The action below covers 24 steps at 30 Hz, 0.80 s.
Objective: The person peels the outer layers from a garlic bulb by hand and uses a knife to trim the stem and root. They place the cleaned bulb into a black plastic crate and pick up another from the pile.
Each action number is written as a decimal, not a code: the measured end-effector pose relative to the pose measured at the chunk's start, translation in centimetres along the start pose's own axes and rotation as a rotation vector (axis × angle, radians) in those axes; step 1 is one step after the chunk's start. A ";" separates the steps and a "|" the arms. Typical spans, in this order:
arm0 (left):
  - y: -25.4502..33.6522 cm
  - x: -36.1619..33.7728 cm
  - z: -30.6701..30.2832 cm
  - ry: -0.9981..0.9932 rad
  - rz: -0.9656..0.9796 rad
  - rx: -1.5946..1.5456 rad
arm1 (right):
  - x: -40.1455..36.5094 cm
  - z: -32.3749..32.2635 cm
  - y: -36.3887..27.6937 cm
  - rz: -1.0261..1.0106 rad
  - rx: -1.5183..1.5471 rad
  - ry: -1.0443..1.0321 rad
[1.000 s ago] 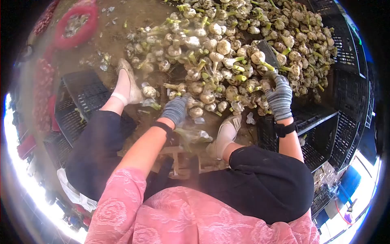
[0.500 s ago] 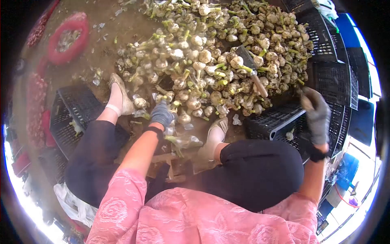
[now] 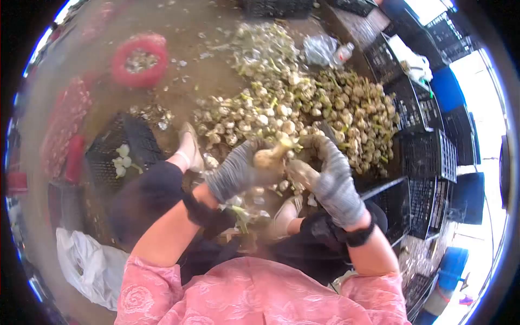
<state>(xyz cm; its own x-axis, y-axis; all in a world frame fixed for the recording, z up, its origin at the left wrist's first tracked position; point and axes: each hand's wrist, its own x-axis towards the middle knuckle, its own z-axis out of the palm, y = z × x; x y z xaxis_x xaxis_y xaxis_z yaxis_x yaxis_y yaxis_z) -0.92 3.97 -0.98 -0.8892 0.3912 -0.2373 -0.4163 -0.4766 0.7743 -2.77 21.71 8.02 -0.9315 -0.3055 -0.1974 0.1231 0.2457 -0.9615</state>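
Blur softens the middle, yet we see our grey-gloved left hand (image 3: pixel 238 170) closed around a pale tan, round garlic bulb (image 3: pixel 269 157), held above our knees just before the heap of green-stalked garlic bulbs (image 3: pixel 336 103). Our grey-gloved right hand (image 3: pixel 331 179) curls just beside that bulb, a tan stub (image 3: pixel 299 172) at its fingertips, and we cannot tell whether it grips it. A black slatted plastic crate (image 3: pixel 143 138) holding a few white bulbs sits by our left foot
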 end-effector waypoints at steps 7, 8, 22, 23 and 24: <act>3.2 -4.8 1.5 0.328 0.368 0.461 | 2.0 4.5 0.1 -0.268 -0.217 -0.183; 3.1 -5.0 1.3 0.333 0.380 0.456 | 2.1 4.6 -0.2 -0.275 -0.226 -0.189; 1.0 -3.8 -2.0 0.140 0.171 -0.075 | 5.1 3.0 -0.7 -0.084 -0.210 -0.505; 0.6 -3.5 -2.6 0.079 0.186 -0.084 | 5.1 3.0 -0.7 -0.080 -0.206 -0.506; 1.6 -3.5 -2.3 0.054 0.118 -0.141 | 5.1 3.1 -0.9 -0.071 -0.142 -0.496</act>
<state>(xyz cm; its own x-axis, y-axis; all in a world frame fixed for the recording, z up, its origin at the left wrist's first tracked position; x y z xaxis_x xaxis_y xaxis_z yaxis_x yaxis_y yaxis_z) 1.14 0.05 -0.29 -0.9408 0.2847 -0.1838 -0.3274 -0.6238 0.7097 -6.58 17.06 7.30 -0.6576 -0.7165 -0.2329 -0.0136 0.3204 -0.9472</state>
